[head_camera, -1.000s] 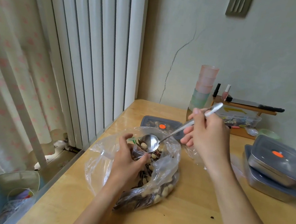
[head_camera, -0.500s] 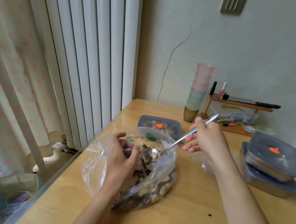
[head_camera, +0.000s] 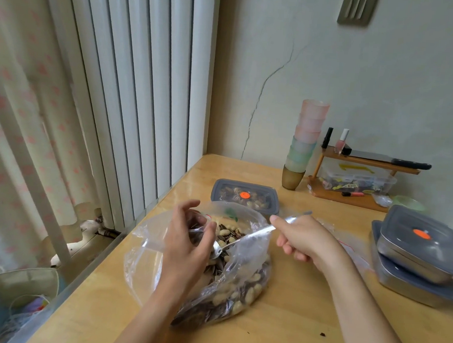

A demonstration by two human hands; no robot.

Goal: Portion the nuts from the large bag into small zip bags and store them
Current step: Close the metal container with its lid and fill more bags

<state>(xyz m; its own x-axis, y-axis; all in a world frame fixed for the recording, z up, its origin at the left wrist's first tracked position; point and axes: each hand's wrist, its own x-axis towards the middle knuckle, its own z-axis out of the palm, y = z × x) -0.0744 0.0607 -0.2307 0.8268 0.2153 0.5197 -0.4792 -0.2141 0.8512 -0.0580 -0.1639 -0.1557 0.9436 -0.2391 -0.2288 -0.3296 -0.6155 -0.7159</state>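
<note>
A large clear plastic bag [head_camera: 242, 283] full of peanuts and striped seeds lies on the wooden table [head_camera: 290, 321]. My left hand [head_camera: 186, 245] pinches the rim of the bag's mouth and holds it wide. My right hand [head_camera: 304, 239] grips the handle of a metal spoon [head_camera: 242, 241], whose bowl is down inside the bag among the nuts, partly hidden behind my left hand. A small clear zip bag [head_camera: 348, 239] lies flat on the table just behind my right hand.
A grey-lidded container of nuts [head_camera: 245, 196] sits behind the bag. Two stacked lidded metal containers [head_camera: 417, 249] stand at the right. A stack of pastel cups [head_camera: 303, 147] and a small wooden shelf [head_camera: 366, 164] line the wall. The window and curtain run along the left.
The spoon has dropped from above the bag's mouth down into the nuts, and my right hand has lowered with it. My left hand keeps hold of the bag's rim.
</note>
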